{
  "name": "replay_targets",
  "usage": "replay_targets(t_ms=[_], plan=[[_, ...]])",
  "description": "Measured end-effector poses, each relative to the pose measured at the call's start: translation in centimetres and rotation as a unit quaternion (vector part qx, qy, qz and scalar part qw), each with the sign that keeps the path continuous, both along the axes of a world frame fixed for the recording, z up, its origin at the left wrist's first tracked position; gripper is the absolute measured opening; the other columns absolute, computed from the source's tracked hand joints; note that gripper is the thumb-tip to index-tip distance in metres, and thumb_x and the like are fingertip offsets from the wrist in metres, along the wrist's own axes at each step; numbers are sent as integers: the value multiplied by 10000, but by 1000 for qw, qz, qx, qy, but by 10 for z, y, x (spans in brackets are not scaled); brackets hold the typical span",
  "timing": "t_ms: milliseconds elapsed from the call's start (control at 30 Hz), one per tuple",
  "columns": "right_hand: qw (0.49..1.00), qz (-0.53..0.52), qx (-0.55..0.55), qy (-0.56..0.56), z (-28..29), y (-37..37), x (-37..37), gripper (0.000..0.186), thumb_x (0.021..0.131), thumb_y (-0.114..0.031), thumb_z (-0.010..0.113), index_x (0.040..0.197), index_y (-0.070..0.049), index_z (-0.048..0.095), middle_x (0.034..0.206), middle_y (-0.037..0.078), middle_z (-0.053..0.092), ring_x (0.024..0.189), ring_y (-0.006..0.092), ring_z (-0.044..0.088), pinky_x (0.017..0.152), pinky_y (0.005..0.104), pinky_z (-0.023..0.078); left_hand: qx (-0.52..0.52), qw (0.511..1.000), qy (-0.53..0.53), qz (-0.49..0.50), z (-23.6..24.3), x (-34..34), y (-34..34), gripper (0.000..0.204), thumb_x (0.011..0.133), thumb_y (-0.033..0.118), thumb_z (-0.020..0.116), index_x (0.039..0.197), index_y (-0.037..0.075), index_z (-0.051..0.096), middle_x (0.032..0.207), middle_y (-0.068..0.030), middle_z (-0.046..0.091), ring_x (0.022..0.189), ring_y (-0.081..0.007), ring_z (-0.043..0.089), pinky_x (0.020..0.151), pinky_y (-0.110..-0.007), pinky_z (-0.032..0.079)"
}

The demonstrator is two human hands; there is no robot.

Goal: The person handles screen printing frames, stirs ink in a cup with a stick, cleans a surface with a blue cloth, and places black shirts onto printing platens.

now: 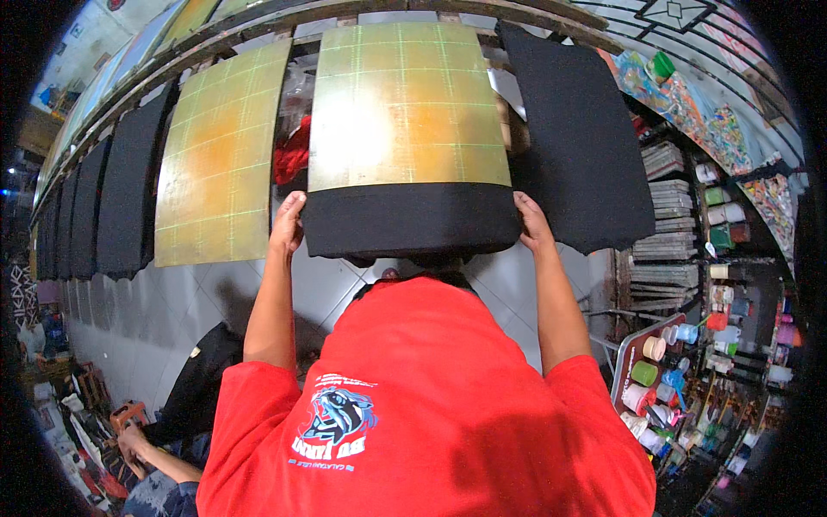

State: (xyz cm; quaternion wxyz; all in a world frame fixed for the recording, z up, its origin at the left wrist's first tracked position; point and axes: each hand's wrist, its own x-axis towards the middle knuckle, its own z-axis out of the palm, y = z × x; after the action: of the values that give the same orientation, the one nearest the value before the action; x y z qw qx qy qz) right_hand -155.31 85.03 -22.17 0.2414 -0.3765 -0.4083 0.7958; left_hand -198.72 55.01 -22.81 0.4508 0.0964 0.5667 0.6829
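Note:
A gold board with a green grid [405, 103] lies straight ahead of me. A black cloth [412, 220] is wrapped over its near end. My left hand [289, 220] grips the cloth's left edge and my right hand [532, 222] grips its right edge, with both arms stretched out. My red shirt with a printed picture [431, 405] fills the lower middle of the view.
A second bare gold board [215, 155] lies to the left, beyond it several boards covered in black cloth [129, 181]. Another black-covered board [581, 138] is on the right. Paint pots [655, 379] and stacked frames [663, 224] stand at right. Another person's hand [133, 439] is at lower left.

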Motion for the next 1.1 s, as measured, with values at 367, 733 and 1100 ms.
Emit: replay_targets(t_ms=[367,733,1100], plan=[[986,-157,58,-5,5,72,-69,134,922,-190,508,994,-81,538,916,7,567,865,111,520,808,261,415,49,996,-15,70,16,-38,71,65,896,206,541,894,141,542,791,18,581,737,-119,550,683,-284,442],[990,-114,82,-25,17,187,-157,145,919,-225,514,976,-101,562,834,-20,551,734,88,504,665,249,427,2,998,67,11,24,-139,187,56,897,190,535,894,134,542,748,35,569,655,-78,523,572,-225,418],[936,-158,283,-140,3,459,-359,157,857,-191,593,861,-36,611,707,5,574,665,103,496,629,285,409,-32,940,335,56,35,-318,438,128,869,198,585,844,72,586,707,33,551,618,-67,461,562,-243,377]])
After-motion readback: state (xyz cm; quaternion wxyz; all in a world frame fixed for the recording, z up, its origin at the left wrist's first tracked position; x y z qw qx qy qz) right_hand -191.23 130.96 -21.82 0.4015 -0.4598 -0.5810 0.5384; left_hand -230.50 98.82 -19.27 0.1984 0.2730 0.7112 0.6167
